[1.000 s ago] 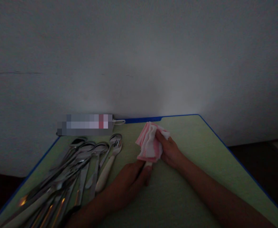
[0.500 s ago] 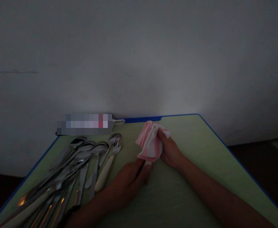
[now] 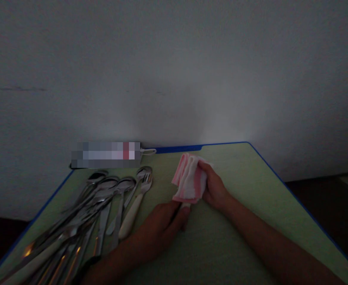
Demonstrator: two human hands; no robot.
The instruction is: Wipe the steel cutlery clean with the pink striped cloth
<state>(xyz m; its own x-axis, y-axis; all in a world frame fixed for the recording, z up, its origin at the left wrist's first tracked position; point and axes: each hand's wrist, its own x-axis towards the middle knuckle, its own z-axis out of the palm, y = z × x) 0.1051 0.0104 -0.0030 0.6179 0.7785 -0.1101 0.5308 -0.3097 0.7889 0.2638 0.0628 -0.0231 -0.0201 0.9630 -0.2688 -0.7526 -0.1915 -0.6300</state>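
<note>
My left hand (image 3: pixel 168 223) is closed around the pale handle (image 3: pixel 186 205) of a utensil, whose head is hidden under a cloth, so its kind does not show. The pink-and-white striped cloth (image 3: pixel 188 180) wraps over the utensil's upper part. My right hand (image 3: pixel 217 188) grips that cloth from the right side, thumb on top. To the left of my left hand lies a white-handled fork (image 3: pixel 136 204). Beside it are a spoon (image 3: pixel 125 184) and a heap of more cutlery (image 3: pixel 73 227), with spoons, forks and knives overlapping.
The light green table (image 3: pixel 236 245) has a blue edge and stands against a grey wall (image 3: pixel 174 79). At the back left sits a blurred-out oblong object (image 3: pixel 108 154) with a white cord loop (image 3: pixel 148 151). The room is dim.
The cloth and my right hand have shifted slightly down and to the right along the utensil. My left hand stays nearly in place, still holding the handle.
</note>
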